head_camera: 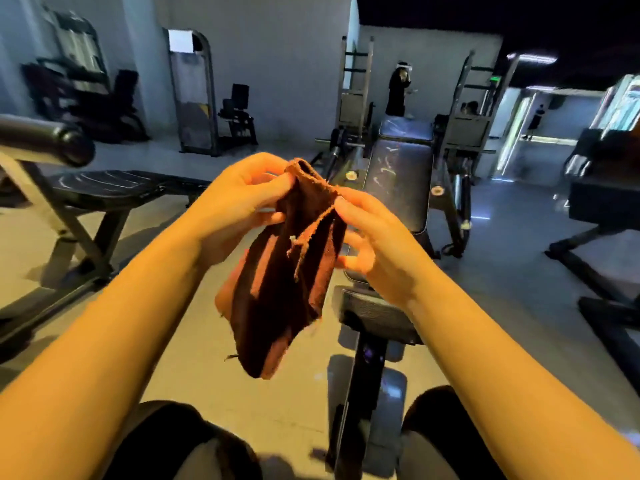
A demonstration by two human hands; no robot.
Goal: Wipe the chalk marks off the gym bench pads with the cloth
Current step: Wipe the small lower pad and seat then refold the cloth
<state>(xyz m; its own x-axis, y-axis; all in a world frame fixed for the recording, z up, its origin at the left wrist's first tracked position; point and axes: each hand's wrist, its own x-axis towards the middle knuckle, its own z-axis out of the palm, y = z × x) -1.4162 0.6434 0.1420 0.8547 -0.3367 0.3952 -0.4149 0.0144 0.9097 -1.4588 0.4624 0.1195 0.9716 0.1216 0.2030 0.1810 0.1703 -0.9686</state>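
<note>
A dark red-brown cloth [287, 268] hangs in front of me, frayed at its edges. My left hand [239, 206] pinches its upper left edge. My right hand [377, 244] pinches its upper right side. Both hands are raised in mid-air above the near end of a black gym bench. The bench's back pad [398, 178] stretches away just beyond my right hand and carries pale chalk scribbles; a second pad [407, 128] past it is also marked. A flat bench pad [114, 185] to the left shows white chalk streaks.
The near bench's frame and foot [367, 355] run between my knees. A padded roller bar [45, 138] juts in at the left. Weight machines line the back wall, a person [398, 90] stands far ahead, and another bench frame [602, 209] sits at the right.
</note>
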